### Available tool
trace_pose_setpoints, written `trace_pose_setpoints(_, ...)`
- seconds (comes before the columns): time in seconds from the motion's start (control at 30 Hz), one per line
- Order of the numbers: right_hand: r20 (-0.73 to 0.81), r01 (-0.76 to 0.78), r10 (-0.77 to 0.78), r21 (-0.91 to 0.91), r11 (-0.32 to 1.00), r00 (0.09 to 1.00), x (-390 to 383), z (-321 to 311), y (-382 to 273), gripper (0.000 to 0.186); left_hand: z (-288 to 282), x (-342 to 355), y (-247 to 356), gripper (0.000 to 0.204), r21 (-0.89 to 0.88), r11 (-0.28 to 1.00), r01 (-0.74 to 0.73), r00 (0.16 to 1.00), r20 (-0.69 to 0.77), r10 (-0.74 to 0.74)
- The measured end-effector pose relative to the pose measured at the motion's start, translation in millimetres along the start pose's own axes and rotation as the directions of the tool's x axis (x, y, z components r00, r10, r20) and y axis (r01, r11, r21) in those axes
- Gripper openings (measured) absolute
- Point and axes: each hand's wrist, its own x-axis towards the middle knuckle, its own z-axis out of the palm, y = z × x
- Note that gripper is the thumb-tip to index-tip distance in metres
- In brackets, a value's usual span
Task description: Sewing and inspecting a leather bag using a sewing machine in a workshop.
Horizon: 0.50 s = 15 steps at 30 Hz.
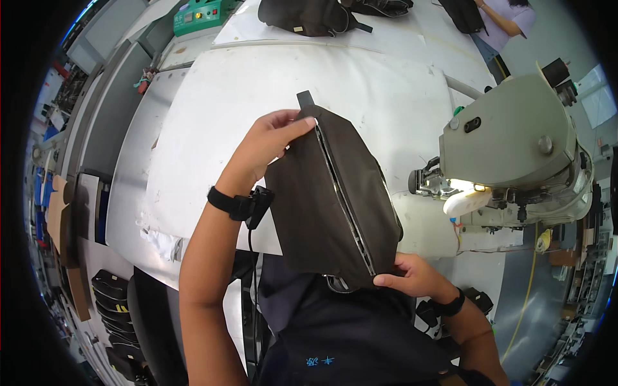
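A dark olive fabric bag (302, 206) with a long silver zipper (341, 196) spans the space between my hands, tilted over the front edge of the white work surface. My left hand (277, 135) pinches its upper end, thumb on the zipper's top, just below a short dark tab (305, 98). At the lower right corner, my right hand (409, 273) grips the bag, thumb beside the zipper's lower end. A second zipper loop (338, 284) dangles under the bottom edge.
An industrial sewing machine (515, 154) occupies the right. Dark bags (299, 16) lie at the back of the white table (193, 96), near another person (505, 26) holding one. A green control box (203, 16) is at upper left; stacked dark pouches (112, 302) are at lower left.
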Motion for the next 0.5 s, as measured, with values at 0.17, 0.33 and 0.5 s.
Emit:
trace_pose_setpoints(0.17, -0.023, 0.004, -0.006, -0.071, 0.997, 1.000, -6, -4, 1, 0.034, -12, -3, 4, 0.021, -0.096, 0.995, -0.026, 0.987, 0.153, 0.040)
trace_pose_setpoints(0.33, -0.015, -0.036, 0.035, -0.080, 0.996, 0.999, -11, -12, 11, 0.034, -27, -12, 14, 0.021, -0.117, 0.993, -0.017, 0.980, 0.193, 0.039)
trace_pose_setpoints(0.5, -0.042, -0.068, 0.064, -0.105, 0.992, 0.997, -14, -10, 3, 0.034, -29, -22, 32, 0.030, 0.093, 0.993, -0.073, 0.976, 0.209, 0.052)
